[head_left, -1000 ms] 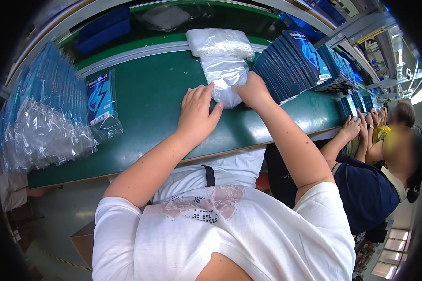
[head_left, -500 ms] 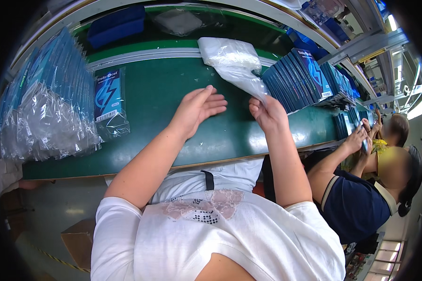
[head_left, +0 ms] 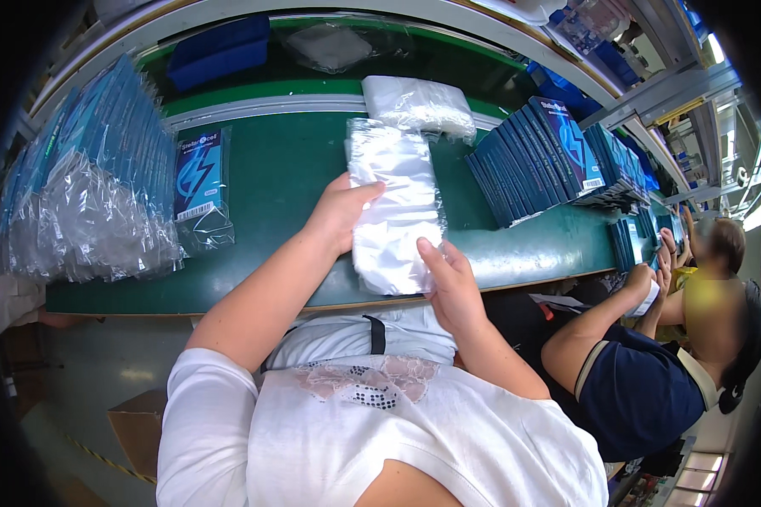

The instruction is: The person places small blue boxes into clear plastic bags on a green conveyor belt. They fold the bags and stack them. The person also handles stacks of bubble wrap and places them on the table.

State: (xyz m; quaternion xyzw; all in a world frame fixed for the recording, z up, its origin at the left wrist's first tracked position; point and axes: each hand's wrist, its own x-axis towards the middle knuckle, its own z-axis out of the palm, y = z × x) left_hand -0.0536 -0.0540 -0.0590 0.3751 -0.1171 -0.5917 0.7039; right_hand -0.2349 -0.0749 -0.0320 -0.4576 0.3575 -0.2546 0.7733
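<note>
Centrally, a flat stack of clear bags (head_left: 393, 211) lies between the two hands, above the near part of the green surface (head_left: 279, 160). The left hand (head_left: 338, 218) grasps the stack by its left edge, thumb laid across the upper face and the other fingers largely hidden underneath. The right hand (head_left: 457, 287) holds the lower right corner, its thumb pressed on top; how far its remaining fingers reach beneath cannot be told.

Beyond the fingers of both hands, near the top of the stack, rests a bundle (head_left: 421, 103) of similar clear plastic; whether the two touch is unclear. To the right of the right fingers, and farther off, a row of blue boxes (head_left: 524, 160) leans on the surface, the end box showing a lightning-bolt design. Well left of the left fingers stands a dense row of bagged boxes (head_left: 93, 169), with loose film bunched at the near side; a single bagged box (head_left: 199, 179) lies beside it, toward the fingers. Farthest beyond the left fingers sits a blue bin (head_left: 220, 52). Rightmost, well apart from the right fingers, a co-worker (head_left: 643, 384) in a navy top sits along the same surface.
</note>
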